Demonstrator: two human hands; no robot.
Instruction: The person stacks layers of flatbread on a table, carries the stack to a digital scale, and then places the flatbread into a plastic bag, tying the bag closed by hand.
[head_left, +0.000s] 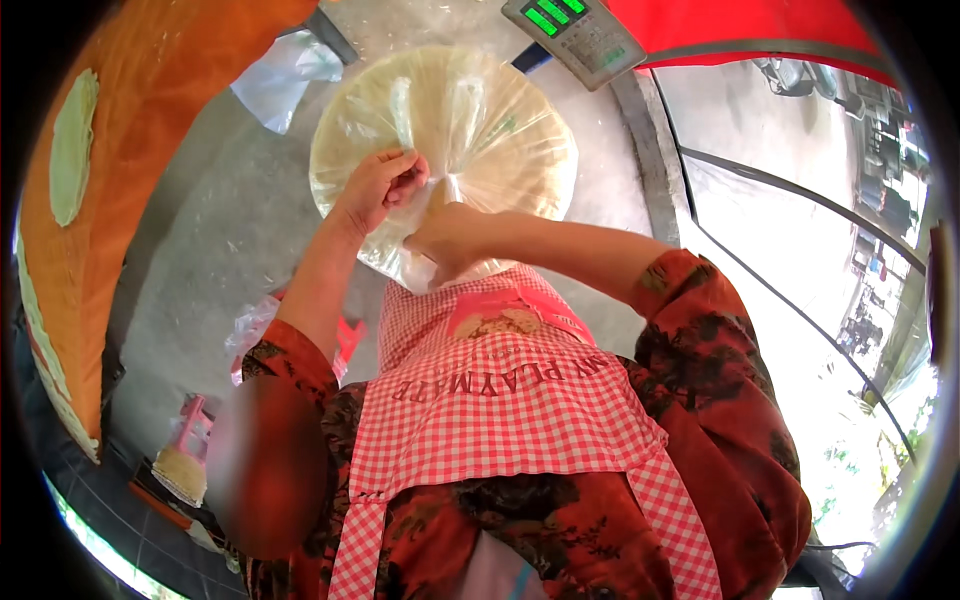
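Note:
In front of me is a large round stack of pale, flat sheets in a clear plastic bag (517, 127). The bag's plastic is gathered near the middle, at the side towards me. My left hand (388, 187) is above the left part of the bag, its fingers curled and pinching plastic. Just right of it and nearer my body, my right hand (450, 236) has its fingers bent around the gathered plastic; its fingertips are partly hidden. The bag's loose end hangs below my hands, over my red checked apron (495, 405).
A digital scale display (577, 37) stands beyond the bag at the right. An orange-covered surface (150, 120) with a pale flat stack (73, 148) runs along the left. A clear plastic bag (281, 82) hangs at the upper left. A bagged bundle (180, 472) is at the lower left.

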